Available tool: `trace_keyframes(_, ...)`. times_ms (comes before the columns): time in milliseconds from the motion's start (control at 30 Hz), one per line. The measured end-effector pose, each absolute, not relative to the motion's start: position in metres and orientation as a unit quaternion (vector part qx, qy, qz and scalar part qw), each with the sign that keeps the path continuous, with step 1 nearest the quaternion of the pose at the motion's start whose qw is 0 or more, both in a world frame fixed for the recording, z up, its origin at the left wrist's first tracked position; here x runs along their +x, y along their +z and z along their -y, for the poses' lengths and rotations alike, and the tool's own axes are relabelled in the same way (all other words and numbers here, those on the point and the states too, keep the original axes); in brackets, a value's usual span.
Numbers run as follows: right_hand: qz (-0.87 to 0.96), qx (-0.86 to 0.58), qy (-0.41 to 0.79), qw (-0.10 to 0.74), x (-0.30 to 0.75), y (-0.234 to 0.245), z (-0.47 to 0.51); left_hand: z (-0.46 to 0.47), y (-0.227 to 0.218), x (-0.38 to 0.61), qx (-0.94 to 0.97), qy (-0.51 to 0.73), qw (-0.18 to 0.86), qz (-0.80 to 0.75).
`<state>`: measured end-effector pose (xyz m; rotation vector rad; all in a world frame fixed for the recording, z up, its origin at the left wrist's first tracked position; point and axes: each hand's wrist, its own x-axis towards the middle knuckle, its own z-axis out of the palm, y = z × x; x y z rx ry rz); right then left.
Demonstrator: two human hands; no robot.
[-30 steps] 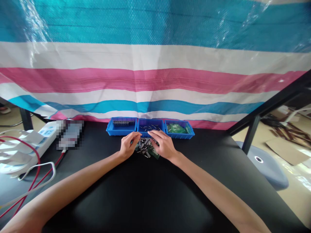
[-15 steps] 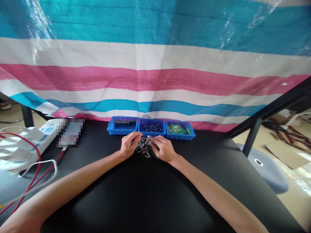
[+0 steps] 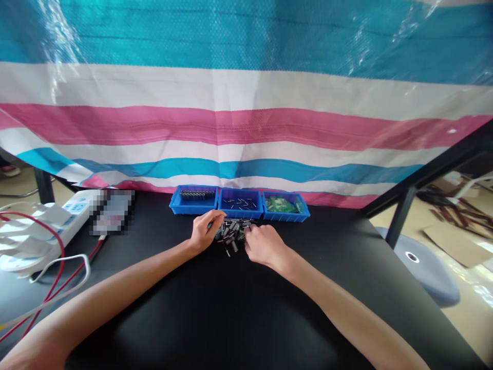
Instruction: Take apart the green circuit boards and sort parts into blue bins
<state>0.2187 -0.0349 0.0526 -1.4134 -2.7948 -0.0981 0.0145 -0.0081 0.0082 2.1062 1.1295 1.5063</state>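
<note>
A small heap of dark cylindrical parts (image 3: 232,231) mixed with green pieces lies on the black table (image 3: 215,308), just in front of three blue bins. My left hand (image 3: 203,234) rests at the heap's left edge, thumb and forefinger reaching onto it. My right hand (image 3: 264,243) sits at the heap's right side with its fingers curled down onto the parts. What either hand pinches is too small to make out.
The left blue bin (image 3: 193,200) holds a row of dark parts, the middle bin (image 3: 241,203) loose pins, the right bin (image 3: 285,205) green pieces. A white power strip (image 3: 73,210) with red and white cables lies far left. A striped tarp (image 3: 246,123) hangs behind.
My right hand has pulled back off the top of the heap to its right side and curled its fingers, uncovering the parts. My left hand has stayed in place.
</note>
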Motion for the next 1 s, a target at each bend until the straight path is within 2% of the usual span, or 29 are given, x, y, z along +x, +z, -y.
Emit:
trace_keyframes(100, 0.894, -0.446, -0.028, 0.009, 0.218, 0.062, 0.034, 0.009, 0.011, 0.014, 0.749, 0.516, 0.148, -0.389)
trace_keyframes(167, 0.888, -0.455, -0.030, 0.058, 0.219, 0.069, 0.032, 0.009, 0.014, 0.014, 0.768, 0.494, 0.152, -0.378)
trace_keyframes(333, 0.846, -0.438, 0.065, 0.297, 0.219, 0.066, 0.026, 0.005, 0.014, 0.016, 0.820, 0.429, 0.166, -0.340)
trace_keyframes(500, 0.722, -0.432, 0.166, 0.515, 0.210, 0.034, 0.027, 0.004, 0.010, 0.016, 0.793, 0.460, 0.125, -0.380)
trace_keyframes(567, 0.729, -0.424, 0.159, 0.514, 0.208, 0.023, 0.027, 0.005, 0.010, 0.015, 0.758, 0.488, 0.137, -0.411)
trace_keyframes(767, 0.831, -0.347, 0.071, 0.429, 0.210, 0.012, 0.023, 0.006, 0.006, 0.013, 0.656, 0.569, 0.212, -0.448)
trace_keyframes(1000, 0.850, -0.319, 0.055, 0.415, 0.215, 0.010, 0.022, -0.001, 0.002, 0.015, 0.549, 0.658, 0.262, -0.444)
